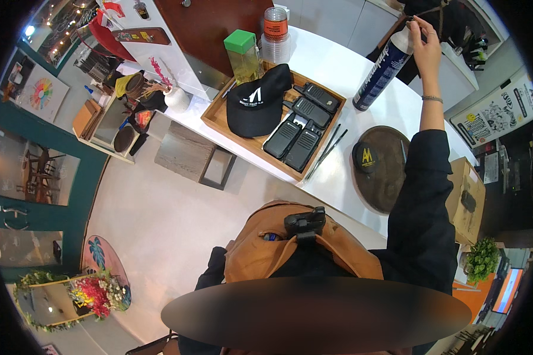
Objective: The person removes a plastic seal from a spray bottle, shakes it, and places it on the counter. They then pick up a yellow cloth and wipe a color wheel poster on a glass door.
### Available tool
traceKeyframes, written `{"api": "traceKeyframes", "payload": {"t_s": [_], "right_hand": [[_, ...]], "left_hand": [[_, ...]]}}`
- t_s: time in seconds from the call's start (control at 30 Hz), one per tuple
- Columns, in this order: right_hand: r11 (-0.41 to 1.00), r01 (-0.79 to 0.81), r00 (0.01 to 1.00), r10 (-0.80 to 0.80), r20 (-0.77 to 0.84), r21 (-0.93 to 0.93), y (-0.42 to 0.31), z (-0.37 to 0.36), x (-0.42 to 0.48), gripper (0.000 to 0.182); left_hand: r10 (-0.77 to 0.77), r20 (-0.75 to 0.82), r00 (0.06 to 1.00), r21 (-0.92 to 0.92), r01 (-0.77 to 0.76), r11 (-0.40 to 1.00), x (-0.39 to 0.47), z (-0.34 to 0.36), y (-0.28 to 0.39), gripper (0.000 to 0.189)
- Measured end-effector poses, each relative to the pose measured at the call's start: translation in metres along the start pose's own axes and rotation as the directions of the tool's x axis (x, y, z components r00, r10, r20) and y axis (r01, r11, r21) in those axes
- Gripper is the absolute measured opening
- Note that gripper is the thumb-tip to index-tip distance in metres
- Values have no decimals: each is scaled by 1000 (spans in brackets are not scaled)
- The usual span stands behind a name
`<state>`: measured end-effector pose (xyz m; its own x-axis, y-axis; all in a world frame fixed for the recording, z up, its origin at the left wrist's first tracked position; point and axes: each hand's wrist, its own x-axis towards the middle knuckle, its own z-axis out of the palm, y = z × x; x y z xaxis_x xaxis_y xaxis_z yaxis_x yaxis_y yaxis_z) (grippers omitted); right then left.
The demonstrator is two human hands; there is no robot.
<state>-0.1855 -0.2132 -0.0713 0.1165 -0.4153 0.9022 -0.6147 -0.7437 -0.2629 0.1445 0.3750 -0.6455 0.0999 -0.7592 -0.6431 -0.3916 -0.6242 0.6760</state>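
Observation:
My right hand (424,44) grips the top of a tall dark blue Drinkmate gas cylinder (382,71) with a pale shoulder. The cylinder's base appears to rest on the white counter (333,57). Out of view is my left hand; only a bit of the dark left sleeve (211,266) shows. On the counter before me, a wooden tray (213,117) holds a black cap (255,106) with a white logo and several black two-way radios (284,137). Nearer my right arm lies a round brown tray (377,191) bearing a small black item (364,157) with a yellow logo.
Thin black sticks (324,153) lie beside the wooden tray. Behind it stand a green-lidded bottle (242,55) and stacked clear plastic cups (276,40). A white vase (176,98) stands at the left end. A cardboard box (466,199) is right of my arm; a low stool (186,155) is below the counter.

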Motion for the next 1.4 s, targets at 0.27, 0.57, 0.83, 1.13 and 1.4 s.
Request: {"api": "traceKeyframes", "payload": {"t_s": [0.27,0.57,0.83,1.13,1.4], "right_hand": [[992,-106,989,99,109,63,21,-13,16,33],[661,-580,804,560,202,476,-15,-1,3,36],[468,-657,737,563,373,591,-14,26,-5,61],[177,-765,638,74,766,620,25,24,9,56],[78,-787,601,-130,789,612,55,30,14,48]], "left_hand": [[20,-6,1000,15,-20,1000,5,-15,17,45],[20,-40,999,4,-20,1000,13,-13,15,44],[1,-42,999,12,0,1000,3,-22,9,43],[13,-6,1000,-7,-13,1000,11,-16,22,42],[26,0,1000,-18,-26,1000,6,-16,24,42]]}}
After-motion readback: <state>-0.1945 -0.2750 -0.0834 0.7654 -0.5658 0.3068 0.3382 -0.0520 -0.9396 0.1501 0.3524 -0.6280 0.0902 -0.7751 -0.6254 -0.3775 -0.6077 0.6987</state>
